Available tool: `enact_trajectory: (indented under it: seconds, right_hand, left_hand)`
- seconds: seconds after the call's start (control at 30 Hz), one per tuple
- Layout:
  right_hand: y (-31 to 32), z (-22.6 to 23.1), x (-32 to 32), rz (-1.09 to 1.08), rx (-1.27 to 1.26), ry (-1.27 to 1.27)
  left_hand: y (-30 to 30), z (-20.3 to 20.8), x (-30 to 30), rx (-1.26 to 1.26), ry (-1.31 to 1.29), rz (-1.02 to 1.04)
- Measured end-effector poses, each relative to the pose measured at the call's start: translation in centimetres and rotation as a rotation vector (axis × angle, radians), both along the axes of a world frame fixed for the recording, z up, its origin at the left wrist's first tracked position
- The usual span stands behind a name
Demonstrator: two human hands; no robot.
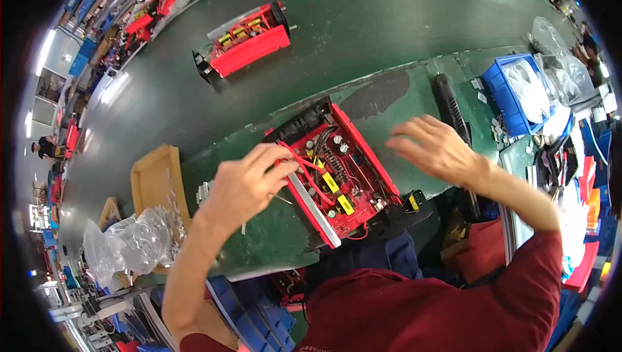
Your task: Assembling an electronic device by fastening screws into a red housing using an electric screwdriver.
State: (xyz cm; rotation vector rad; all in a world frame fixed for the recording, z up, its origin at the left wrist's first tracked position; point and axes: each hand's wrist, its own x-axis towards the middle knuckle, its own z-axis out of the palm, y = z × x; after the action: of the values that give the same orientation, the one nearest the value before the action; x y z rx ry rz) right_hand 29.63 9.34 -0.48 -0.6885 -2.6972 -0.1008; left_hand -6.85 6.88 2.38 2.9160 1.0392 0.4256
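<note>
A red-sided electrical unit (353,180) with its top off lies in front of me on the bench. Inside it are a red circuit board, bundled wires and yellow-labelled parts. At its left corner my left hand (249,177) is closed, thumb and fingers pinching a red cable (299,157) that curves into the unit. A thin metal rod (281,198) sticks out below that hand; how it is held is hidden. My right hand (434,148) hovers right of the unit, apart from it, with fingers stretched out and nothing in them.
Another open red unit (249,44) rests farther off on the green surface. A long black tool (449,102) lies to the right, beside a blue bin (515,96) of plastic bags. On the left are a cardboard tray (155,170) and clear plastic bags (133,242).
</note>
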Motion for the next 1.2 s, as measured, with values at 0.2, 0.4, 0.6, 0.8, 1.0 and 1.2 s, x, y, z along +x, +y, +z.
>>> enact_trajectory:
  seconds: [0.2, 0.4, 0.6, 0.8, 1.0, 1.2]
  right_hand:
    - [-12.9, -3.8, 4.7, -0.760, -0.919, 0.312]
    - [-16.1, -4.9, 0.8, -0.735, -1.158, 0.856]
    - [-7.4, -3.3, -1.8, -0.709, -0.769, 0.709]
    - [-3.0, 1.1, -2.2, -0.316, -0.094, 0.222]
    - [1.6, -1.5, 0.7, -0.893, -0.783, 0.268]
    - [-1.6, -2.0, -1.7, -0.758, -0.162, 0.507]
  left_hand:
    - [2.2, 0.2, 0.7, 0.001, 0.113, -0.185]
    - [2.3, -1.0, 1.0, 0.043, 0.076, -0.211]
    - [-2.0, -4.3, 2.7, 0.145, -0.107, 0.019]
    - [-4.9, -5.0, 6.5, 0.172, -0.250, 0.340]
    - [-5.5, -5.4, 7.8, 0.120, -0.303, 0.438]
    - [-6.8, -3.1, 5.1, -0.014, -0.482, 0.676]
